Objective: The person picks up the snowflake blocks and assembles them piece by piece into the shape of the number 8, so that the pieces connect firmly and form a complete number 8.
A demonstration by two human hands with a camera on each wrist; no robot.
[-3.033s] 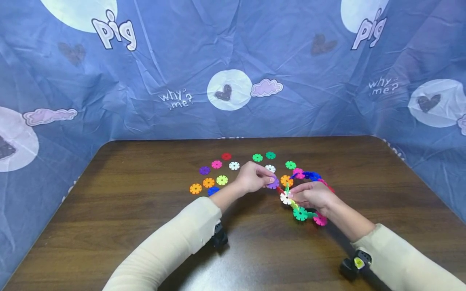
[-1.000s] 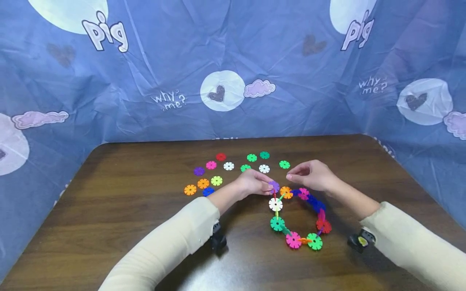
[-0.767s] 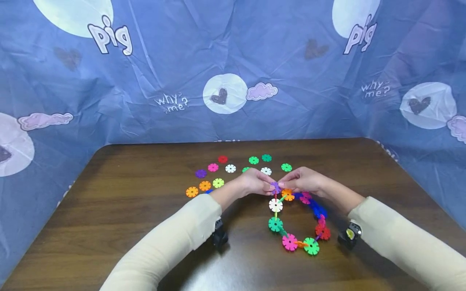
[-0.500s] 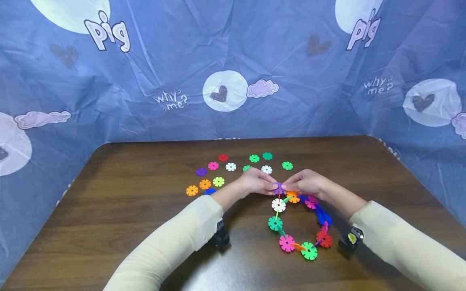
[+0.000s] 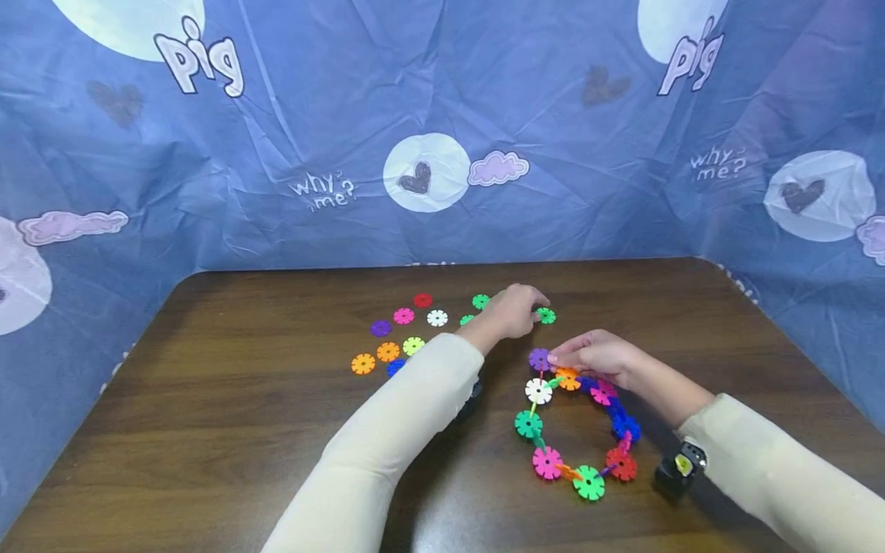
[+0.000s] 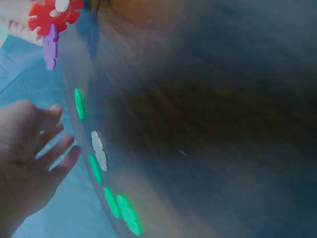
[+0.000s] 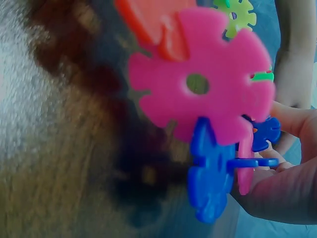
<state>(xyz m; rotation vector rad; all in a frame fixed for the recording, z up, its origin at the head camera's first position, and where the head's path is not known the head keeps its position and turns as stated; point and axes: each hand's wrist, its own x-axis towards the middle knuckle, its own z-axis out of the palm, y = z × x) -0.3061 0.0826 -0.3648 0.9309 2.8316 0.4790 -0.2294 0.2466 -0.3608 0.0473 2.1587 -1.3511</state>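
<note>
A ring of linked notched plastic discs lies on the table, with a white disc point(image 5: 538, 391) and a green disc point(image 5: 589, 483) among them. My right hand point(image 5: 605, 358) pinches the purple disc point(image 5: 539, 359) at the ring's far left corner. Close to the right wrist camera are a pink disc point(image 7: 223, 74) and a blue disc point(image 7: 210, 173) of the ring. My left hand point(image 5: 513, 311) reaches over the loose discs, nearest to a loose green disc point(image 5: 546, 316). In the left wrist view its fingers point(image 6: 62, 151) are loosely spread, holding nothing.
Several loose discs lie left of the ring, among them a red one point(image 5: 422, 300), an orange one point(image 5: 362, 363) and a blue one point(image 5: 396, 369) partly behind the left sleeve. Blue printed cloth point(image 5: 276, 138) hangs behind the wooden table point(image 5: 207, 430).
The left hand has let go of the purple disc and moved away and up to the loose green discs. The right hand keeps the purple disc; the ring has shifted slightly right.
</note>
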